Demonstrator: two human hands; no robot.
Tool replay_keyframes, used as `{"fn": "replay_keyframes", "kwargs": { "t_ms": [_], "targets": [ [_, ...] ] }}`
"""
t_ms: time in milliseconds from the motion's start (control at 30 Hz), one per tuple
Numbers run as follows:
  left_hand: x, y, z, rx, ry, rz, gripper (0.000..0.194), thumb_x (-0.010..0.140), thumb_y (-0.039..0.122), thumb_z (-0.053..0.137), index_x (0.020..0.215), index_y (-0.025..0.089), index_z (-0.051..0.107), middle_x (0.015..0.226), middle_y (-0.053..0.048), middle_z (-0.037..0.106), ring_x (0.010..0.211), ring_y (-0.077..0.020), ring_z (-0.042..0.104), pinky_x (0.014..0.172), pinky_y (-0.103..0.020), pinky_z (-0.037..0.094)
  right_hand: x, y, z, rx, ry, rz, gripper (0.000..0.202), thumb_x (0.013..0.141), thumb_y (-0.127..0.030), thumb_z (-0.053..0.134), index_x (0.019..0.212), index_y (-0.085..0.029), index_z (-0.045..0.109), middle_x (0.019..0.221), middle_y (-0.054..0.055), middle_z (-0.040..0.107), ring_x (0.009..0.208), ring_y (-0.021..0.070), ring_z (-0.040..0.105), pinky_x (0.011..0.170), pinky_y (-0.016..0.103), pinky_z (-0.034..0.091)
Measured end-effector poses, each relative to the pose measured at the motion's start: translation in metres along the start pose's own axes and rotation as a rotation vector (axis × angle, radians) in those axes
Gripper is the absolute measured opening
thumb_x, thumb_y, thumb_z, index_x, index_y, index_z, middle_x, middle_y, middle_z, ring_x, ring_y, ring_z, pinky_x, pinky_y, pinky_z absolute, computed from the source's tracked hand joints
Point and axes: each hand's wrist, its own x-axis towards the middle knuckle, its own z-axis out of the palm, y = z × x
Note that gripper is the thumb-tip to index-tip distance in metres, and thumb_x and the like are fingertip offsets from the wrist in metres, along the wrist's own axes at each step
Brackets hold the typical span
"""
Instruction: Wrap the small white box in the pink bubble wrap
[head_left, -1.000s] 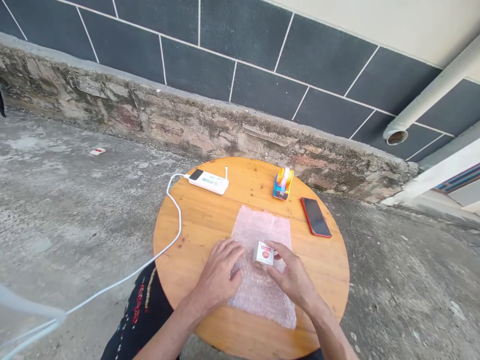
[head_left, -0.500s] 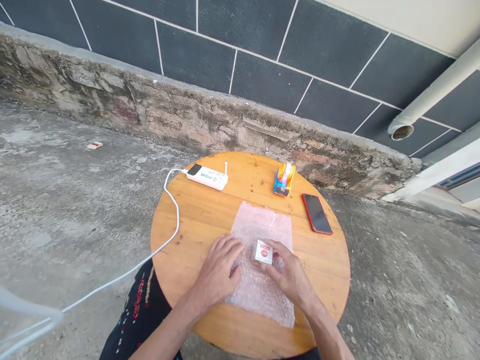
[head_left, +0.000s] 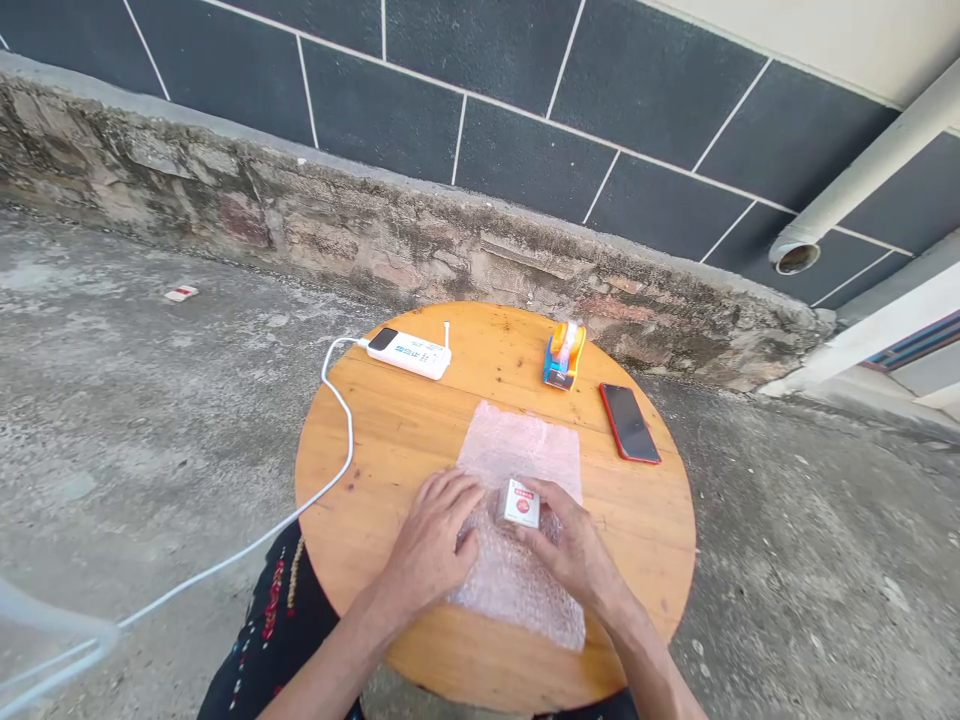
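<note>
A sheet of pinkish bubble wrap (head_left: 517,590) lies flat on the round wooden table (head_left: 397,440). On its middle sits a small white box (head_left: 519,505) with red print on top. My right hand (head_left: 574,550) grips the box from its right side, thumb at the near edge and fingers at the far right. My left hand (head_left: 442,535) rests on the left edge of the bubble wrap, fingers stretched out and thumb apart, holding nothing. A gap separates it from the box.
A tape dispenser (head_left: 564,355) in blue and orange stands toward the back. Right of it lies a phone (head_left: 630,423) with a red edge. A white power bank-like device (head_left: 409,353) sits back left, its white cable (head_left: 351,430) running over the table's left edge.
The whole view has shifted slightly. Both hands, the box and the bubble wrap keep nearly the same places relative to one another.
</note>
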Motion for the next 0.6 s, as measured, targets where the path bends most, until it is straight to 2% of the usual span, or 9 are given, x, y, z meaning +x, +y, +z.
{"fn": "replay_keyframes", "kwargs": {
  "t_ms": [300,600],
  "targets": [
    [-0.0006,0.001,-0.0003,0.016,-0.002,0.003,0.049,0.071,0.007,0.049,0.118,0.017,0.055,0.127,-0.009,0.057,0.124,-0.0266,0.044,0.108,-0.05,0.034,0.0017,-0.0039,-0.0003,0.0,0.024,0.022,0.045,0.081,-0.022,0.06,0.125,-0.025,0.052,0.12,0.008,0.062,0.104,0.0248,0.06,0.091,0.042,0.048],
    [-0.0008,0.0013,0.0001,0.023,-0.004,-0.001,0.049,0.07,0.006,0.049,0.118,0.017,0.056,0.126,-0.009,0.057,0.124,-0.0266,0.044,0.108,-0.048,0.035,-0.0001,-0.0041,0.0021,-0.035,0.036,0.0,0.047,0.082,-0.021,0.06,0.128,-0.024,0.049,0.123,0.008,0.06,0.11,0.024,0.058,0.093,0.041,0.048]
  ]
}}
